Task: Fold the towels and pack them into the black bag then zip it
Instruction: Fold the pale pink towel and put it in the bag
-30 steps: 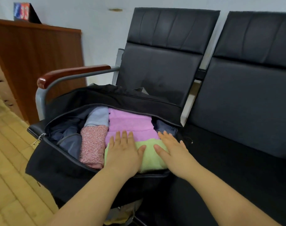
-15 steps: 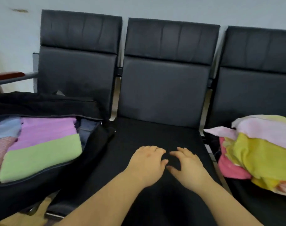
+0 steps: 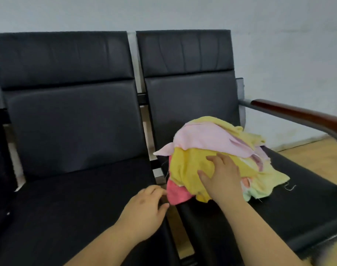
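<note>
So the loose heap of unfolded soft cloth towels (image 3: 217, 156), yellow, pale pink and coral all jumbled up, sits on the right-hand black padded seat (image 3: 302, 198) next to the brown wooden armrest (image 3: 298, 116). The right hand (image 3: 221, 177) lies flat on the yellow towel on top (image 3: 188, 167), fingers spread and straight, not gripping anything yet. The left hand (image 3: 144, 210) hovers just beside the coral towel (image 3: 176, 194) at the pile's near edge, fingers loosely curled and holding nothing. This stuff looks light and floppy, so I'd guess it sags and drags its neighbours along if you grab the middle; better to pinch one towel by a corner or hem and peel it off. Compared with half a second ago, the view has swung right: the open black bag with the folded towels is now out of frame, and both hands have left the empty middle black padded seat (image 3: 71, 217) for the pile.
</note>
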Tool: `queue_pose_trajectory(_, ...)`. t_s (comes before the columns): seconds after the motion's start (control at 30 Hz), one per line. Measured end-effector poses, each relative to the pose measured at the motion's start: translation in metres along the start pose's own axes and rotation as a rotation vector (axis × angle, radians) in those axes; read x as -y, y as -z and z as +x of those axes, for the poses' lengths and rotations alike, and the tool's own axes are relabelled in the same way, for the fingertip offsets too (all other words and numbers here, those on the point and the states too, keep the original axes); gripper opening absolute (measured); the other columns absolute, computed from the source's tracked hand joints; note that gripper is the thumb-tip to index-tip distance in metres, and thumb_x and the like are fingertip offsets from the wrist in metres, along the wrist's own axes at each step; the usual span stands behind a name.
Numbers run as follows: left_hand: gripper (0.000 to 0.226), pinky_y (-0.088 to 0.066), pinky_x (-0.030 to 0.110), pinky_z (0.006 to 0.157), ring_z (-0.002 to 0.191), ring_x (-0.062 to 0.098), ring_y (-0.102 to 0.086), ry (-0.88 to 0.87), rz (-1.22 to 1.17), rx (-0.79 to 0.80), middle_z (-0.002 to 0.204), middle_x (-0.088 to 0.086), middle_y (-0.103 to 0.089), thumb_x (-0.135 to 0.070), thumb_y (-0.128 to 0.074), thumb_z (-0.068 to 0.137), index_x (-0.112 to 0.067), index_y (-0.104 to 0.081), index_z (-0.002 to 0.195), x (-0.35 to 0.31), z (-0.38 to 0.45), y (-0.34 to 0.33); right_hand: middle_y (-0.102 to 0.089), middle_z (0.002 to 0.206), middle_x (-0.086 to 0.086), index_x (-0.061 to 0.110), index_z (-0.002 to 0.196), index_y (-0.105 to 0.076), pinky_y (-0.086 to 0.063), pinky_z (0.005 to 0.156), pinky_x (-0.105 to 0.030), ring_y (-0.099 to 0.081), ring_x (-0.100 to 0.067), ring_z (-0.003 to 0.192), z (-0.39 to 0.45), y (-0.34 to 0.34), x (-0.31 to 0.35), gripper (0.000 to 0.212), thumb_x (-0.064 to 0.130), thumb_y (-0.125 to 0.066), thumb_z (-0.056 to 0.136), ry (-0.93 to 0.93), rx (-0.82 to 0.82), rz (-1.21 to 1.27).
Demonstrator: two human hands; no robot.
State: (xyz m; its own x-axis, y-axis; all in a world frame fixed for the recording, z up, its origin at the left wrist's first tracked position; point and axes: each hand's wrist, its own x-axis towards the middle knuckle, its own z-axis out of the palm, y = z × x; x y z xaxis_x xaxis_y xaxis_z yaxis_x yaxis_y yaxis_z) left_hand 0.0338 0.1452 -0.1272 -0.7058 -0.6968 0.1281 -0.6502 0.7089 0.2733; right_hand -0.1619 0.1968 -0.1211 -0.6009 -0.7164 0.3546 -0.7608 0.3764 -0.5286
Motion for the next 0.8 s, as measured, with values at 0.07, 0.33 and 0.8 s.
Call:
queue_pose_trajectory(0.07,0.036,-0.03,0.019,0.104,0.127,0.004,-0.036,-0.029,-0.032,-0.014,0.14,-0.018,-0.037,-0.039,-0.041,0.099,-0.034,-0.043,0.135,-0.01,0.025,-0.002,-0.041,0.144,-0.012,0.013,0.131,-0.053,-0.027,0.111,-0.047,-0.034,-0.03,0.136,0.013,0.002,-0.011,0.054,0.032,-0.068,0.083,-0.03,-0.073,0.062)
queue_pose_trajectory(0.33,0.047,-0.02,0.018,0.108,0.139,0.008,-0.026,-0.07,-0.155,0.0,0.153,-0.013,-0.025,-0.038,-0.044,0.099,-0.032,-0.032,0.144,-0.039,0.105,0.001,-0.011,0.16,0.001,0.028,0.151,-0.015,-0.043,0.09,-0.034,-0.041,-0.024,0.131,0.052,-0.002,-0.039,0.071,0.04,-0.054,0.093,-0.143,-0.064,0.242)
queue_pose_trajectory(0.8,0.032,-0.041,0.029,0.079,0.095,0.018,-0.054,0.106,-0.367,-0.077,0.097,-0.004,-0.052,-0.051,-0.049,0.092,-0.026,-0.057,0.11,-0.045,0.186,-0.022,-0.058,0.102,-0.001,0.016,0.105,-0.067,-0.033,0.068,-0.028,-0.055,-0.022,0.095,0.071,-0.014,-0.058,0.025,0.034,-0.065,0.087,-0.178,-0.157,0.242)
